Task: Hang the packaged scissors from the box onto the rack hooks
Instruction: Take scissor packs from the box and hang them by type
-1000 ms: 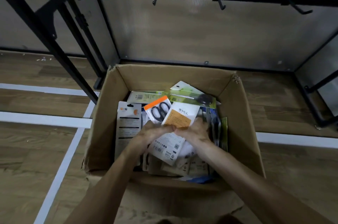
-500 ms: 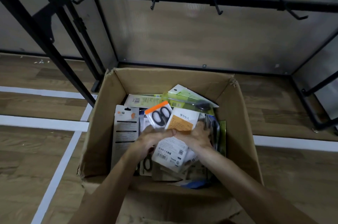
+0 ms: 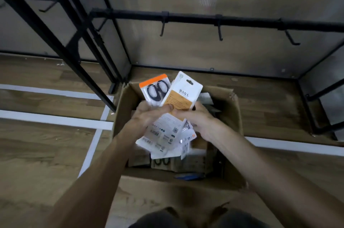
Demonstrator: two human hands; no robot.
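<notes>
Brown cardboard box (image 3: 123, 110) sits on the wooden floor under the black rack bar (image 3: 242, 20) and its hooks (image 3: 220, 31). Left hand (image 3: 147, 117) and right hand (image 3: 200, 118) both grip a fanned bundle of scissor packs (image 3: 163, 132) above the box's middle, with the orange-topped pack (image 3: 154, 88) leftmost.

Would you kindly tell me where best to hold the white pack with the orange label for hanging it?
Pinch the pack by its lower half, from below. It stands roughly upright with its hang slot at the top, which must stay clear for a hook.
</notes>
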